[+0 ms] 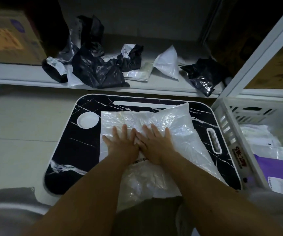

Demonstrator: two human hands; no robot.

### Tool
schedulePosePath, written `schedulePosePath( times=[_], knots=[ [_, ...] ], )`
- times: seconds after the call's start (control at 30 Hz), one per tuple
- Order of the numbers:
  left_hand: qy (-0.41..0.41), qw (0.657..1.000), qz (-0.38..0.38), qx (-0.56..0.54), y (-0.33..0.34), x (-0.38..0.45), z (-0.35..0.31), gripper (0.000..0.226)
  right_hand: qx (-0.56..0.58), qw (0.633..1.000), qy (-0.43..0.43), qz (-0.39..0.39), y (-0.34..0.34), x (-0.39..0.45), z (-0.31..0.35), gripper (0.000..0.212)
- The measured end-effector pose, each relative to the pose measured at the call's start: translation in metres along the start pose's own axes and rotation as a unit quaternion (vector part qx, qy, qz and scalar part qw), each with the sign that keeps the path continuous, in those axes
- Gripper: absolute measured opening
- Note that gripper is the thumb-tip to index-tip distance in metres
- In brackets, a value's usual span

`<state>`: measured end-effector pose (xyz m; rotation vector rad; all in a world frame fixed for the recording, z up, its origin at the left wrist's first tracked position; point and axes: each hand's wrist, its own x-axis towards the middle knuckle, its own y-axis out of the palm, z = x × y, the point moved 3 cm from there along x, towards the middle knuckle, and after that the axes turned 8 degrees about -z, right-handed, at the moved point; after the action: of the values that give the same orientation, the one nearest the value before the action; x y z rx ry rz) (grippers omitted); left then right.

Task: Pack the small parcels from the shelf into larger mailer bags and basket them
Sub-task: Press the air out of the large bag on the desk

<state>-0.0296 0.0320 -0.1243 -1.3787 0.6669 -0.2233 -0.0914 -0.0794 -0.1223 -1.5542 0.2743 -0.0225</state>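
Right now you have your left hand [120, 143] and right hand [154, 142] spread flat, side by side, pressing down the white mailer bag [147, 133] on the black lap table [65, 150], which looks like flattening it for sealing. Next, lift it into the basket [229, 133] just beside the table on your right; more small parcels [98, 72] wait on the shelf [26, 79] ahead, and nothing blocks the way.
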Motion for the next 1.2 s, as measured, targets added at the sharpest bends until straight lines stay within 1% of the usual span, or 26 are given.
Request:
schedulePosePath(
  times=[0.1,0.17,0.23,0.33,0.4,0.43,0.47,0.5,0.53,0.57,0.6,0.67,0.77,0.9,1.0,1.07,1.13,1.2],
  knots=[
    [-0.007,1.000,-0.007,-0.002,0.001,0.000,0.000,0.063,-0.002,1.000,-0.007,-0.024,0.004,-0.003,0.001,0.054],
    [-0.009,1.000,-0.019,0.009,0.002,0.000,0.000,0.063,-0.002,0.999,-0.003,-0.040,0.005,-0.005,0.000,0.059],
    [-0.002,0.998,-0.057,0.019,-0.003,0.000,0.000,0.061,0.014,0.998,0.012,-0.057,0.006,-0.004,-0.001,0.056],
    [0.016,0.991,-0.131,0.036,-0.021,0.001,0.001,0.048,0.073,0.993,0.041,-0.085,-0.004,0.002,-0.003,0.049],
    [0.005,0.989,-0.148,0.025,-0.031,0.000,0.003,0.036,0.104,0.985,0.081,-0.115,-0.019,0.005,-0.009,0.044],
    [-0.010,0.988,-0.157,0.006,-0.033,0.001,0.003,0.032,0.090,0.981,0.101,-0.135,-0.027,0.004,-0.015,0.045],
    [-0.024,0.986,-0.163,-0.026,-0.034,0.001,0.003,0.031,0.046,0.981,0.112,-0.154,-0.034,0.003,-0.021,0.046],
    [-0.033,0.984,-0.158,-0.070,-0.032,0.000,0.001,0.036,-0.009,0.981,0.117,-0.151,-0.037,0.002,-0.029,0.048],
    [-0.036,0.983,-0.138,-0.111,-0.029,-0.001,-0.001,0.048,-0.051,0.983,0.124,-0.124,-0.036,0.001,-0.038,0.053],
    [-0.026,0.985,-0.105,-0.132,-0.023,-0.001,-0.004,0.064,-0.066,0.985,0.136,-0.084,-0.032,-0.001,-0.047,0.060],
    [-0.010,0.990,-0.068,-0.123,-0.017,-0.002,-0.008,0.075,-0.051,0.986,0.156,-0.039,-0.027,-0.004,-0.056,0.065],
    [0.016,0.996,-0.023,-0.087,-0.005,-0.003,-0.012,0.083,0.031,0.978,0.206,0.030,-0.016,-0.007,-0.070,0.075],
    [0.014,0.997,-0.005,-0.074,-0.002,0.000,-0.007,0.089,0.096,0.964,0.242,0.062,-0.010,-0.005,-0.080,0.085],
    [0.013,0.998,-0.018,-0.054,0.002,0.010,-0.003,0.090,0.091,0.953,0.285,0.052,-0.006,0.001,-0.078,0.088],
    [0.011,0.999,-0.025,-0.038,-0.001,0.014,-0.001,0.085,0.077,0.946,0.312,0.034,-0.005,0.003,-0.073,0.083],
    [0.006,0.999,-0.038,-0.015,-0.009,0.021,0.000,0.081,0.090,0.940,0.329,0.020,-0.006,0.006,-0.069,0.079],
    [-0.006,0.997,-0.059,0.046,-0.022,0.029,0.003,0.076,0.135,0.934,0.329,-0.017,-0.009,0.010,-0.066,0.072],
    [-0.006,0.990,-0.086,0.113,-0.037,0.032,0.003,0.074,0.187,0.927,0.315,-0.080,-0.017,0.013,-0.062,0.075]
  ],
)
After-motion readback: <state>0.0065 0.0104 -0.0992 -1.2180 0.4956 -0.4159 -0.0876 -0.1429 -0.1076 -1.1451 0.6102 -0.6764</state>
